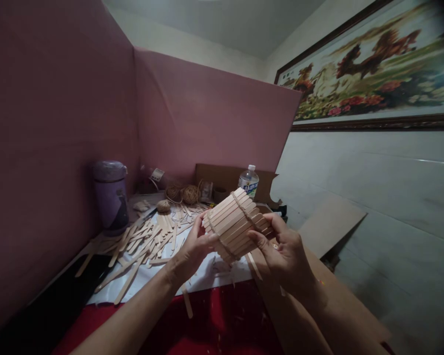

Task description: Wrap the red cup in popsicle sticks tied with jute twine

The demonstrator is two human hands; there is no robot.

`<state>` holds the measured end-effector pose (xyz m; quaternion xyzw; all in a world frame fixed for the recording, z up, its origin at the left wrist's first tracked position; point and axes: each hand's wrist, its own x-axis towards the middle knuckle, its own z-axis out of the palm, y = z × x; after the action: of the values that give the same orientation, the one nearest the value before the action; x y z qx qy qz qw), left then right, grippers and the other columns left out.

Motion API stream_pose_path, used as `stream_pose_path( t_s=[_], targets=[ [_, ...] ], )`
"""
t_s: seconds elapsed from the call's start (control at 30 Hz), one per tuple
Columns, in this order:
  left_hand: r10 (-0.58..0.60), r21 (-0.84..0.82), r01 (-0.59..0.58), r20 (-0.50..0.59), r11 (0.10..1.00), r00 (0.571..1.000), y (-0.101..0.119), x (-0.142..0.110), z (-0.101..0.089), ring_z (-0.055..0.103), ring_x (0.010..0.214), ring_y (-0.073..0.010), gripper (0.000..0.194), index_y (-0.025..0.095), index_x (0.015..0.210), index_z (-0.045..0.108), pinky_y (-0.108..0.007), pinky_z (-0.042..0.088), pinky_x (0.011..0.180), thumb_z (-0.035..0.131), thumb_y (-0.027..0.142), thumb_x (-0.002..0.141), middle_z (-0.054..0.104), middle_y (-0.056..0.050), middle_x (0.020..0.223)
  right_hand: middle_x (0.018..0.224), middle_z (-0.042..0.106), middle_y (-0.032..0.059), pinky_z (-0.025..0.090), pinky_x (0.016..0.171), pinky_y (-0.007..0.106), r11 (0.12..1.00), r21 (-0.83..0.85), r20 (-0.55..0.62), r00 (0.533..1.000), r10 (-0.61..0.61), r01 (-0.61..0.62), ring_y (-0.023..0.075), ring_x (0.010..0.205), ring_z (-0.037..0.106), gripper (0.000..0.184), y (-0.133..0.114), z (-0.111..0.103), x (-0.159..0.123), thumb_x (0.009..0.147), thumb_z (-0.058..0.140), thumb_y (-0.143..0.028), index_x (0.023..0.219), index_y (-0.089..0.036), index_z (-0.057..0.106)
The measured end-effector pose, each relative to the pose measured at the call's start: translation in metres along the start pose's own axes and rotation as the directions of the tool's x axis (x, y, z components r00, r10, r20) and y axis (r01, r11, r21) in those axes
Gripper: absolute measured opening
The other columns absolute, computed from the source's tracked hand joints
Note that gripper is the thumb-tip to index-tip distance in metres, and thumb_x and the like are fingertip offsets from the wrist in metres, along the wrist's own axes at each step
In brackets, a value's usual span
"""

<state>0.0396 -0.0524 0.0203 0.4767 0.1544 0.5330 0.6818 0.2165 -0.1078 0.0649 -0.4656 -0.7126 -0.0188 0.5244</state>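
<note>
A round holder made of wooden craft sticks [231, 219] is held tilted above the table, with two bands of twine tied around its sticks. My left hand [196, 249] grips its left end, fingers partly hidden behind it. At the right end, my right hand [281, 246] pinches the sticks between thumb and fingers. Below and to the left, many loose craft sticks [144, 241] lie in a heap on white paper [103, 293]. One single stick [187, 301] lies over the red cloth [207, 325] near me.
Behind the heap are balls of twine [190, 194] and a clear plastic bottle [248, 181]. A purple canister [111, 199] stands at the left, by the pink partition [214, 118]. Cardboard [340, 286] lies along the right side, and another cardboard piece [333, 222] leans against the tiled wall.
</note>
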Motion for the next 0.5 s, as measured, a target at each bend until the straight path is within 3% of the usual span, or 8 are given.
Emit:
stream_pose_path(
  t_s=[0.23, 0.33, 0.4, 0.5],
  targets=[
    [0.03, 0.122, -0.028, -0.007, 0.992, 1.0, 0.007, 0.01, -0.015, 0.054, 0.112, -0.0299, 0.067, 0.026, 0.124, 0.046, -0.041, 0.048, 0.083, 0.077, 0.038, 0.066, 0.056, -0.012, 0.124, 0.071, 0.061, -0.0001, 0.042, 0.057, 0.027, 0.999, 0.046, 0.011, 1.0, 0.012, -0.012, 0.0149, 0.059, 0.053, 0.013, 0.001, 0.003, 0.015, 0.084, 0.06, -0.032, 0.088, -0.021, 0.055],
    [0.094, 0.164, -0.062, -0.197, 0.984, 0.976, 0.015, 0.02, -0.033, 0.057, 0.106, -0.0272, 0.072, 0.026, 0.125, 0.046, -0.039, 0.048, 0.08, 0.075, 0.055, 0.065, 0.055, -0.012, 0.121, 0.08, 0.063, 0.0023, 0.044, 0.065, 0.03, 0.999, 0.033, -0.031, 0.999, -0.016, 0.017, 0.0181, 0.069, 0.056, 0.01, 0.002, 0.01, 0.026, 0.083, 0.061, -0.027, 0.088, -0.021, 0.055],
    [0.224, 0.283, -0.11, -0.411, 0.953, 0.883, 0.019, 0.026, -0.046, 0.06, 0.1, -0.0239, 0.065, 0.023, 0.115, 0.051, -0.037, 0.048, 0.08, 0.073, 0.058, 0.065, 0.058, -0.01, 0.112, 0.085, 0.064, 0.0039, 0.044, 0.071, 0.033, 0.993, -0.047, 0.007, 0.994, -0.105, 0.105, 0.0206, 0.077, 0.056, 0.007, 0.004, 0.02, 0.03, 0.082, 0.061, -0.021, 0.087, -0.022, 0.056],
    [0.323, 0.376, -0.113, -0.561, 0.92, 0.762, 0.021, 0.034, -0.064, 0.058, 0.091, -0.0201, 0.057, 0.021, 0.1, 0.051, -0.032, 0.045, 0.077, 0.074, 0.056, 0.062, 0.056, -0.005, 0.098, 0.084, 0.065, 0.0056, 0.041, 0.078, 0.037, 0.947, -0.172, 0.157, 0.957, -0.246, 0.271, 0.0237, 0.083, 0.055, 0.008, 0.009, 0.044, 0.028, 0.081, 0.058, -0.014, 0.083, -0.022, 0.057]
  ],
)
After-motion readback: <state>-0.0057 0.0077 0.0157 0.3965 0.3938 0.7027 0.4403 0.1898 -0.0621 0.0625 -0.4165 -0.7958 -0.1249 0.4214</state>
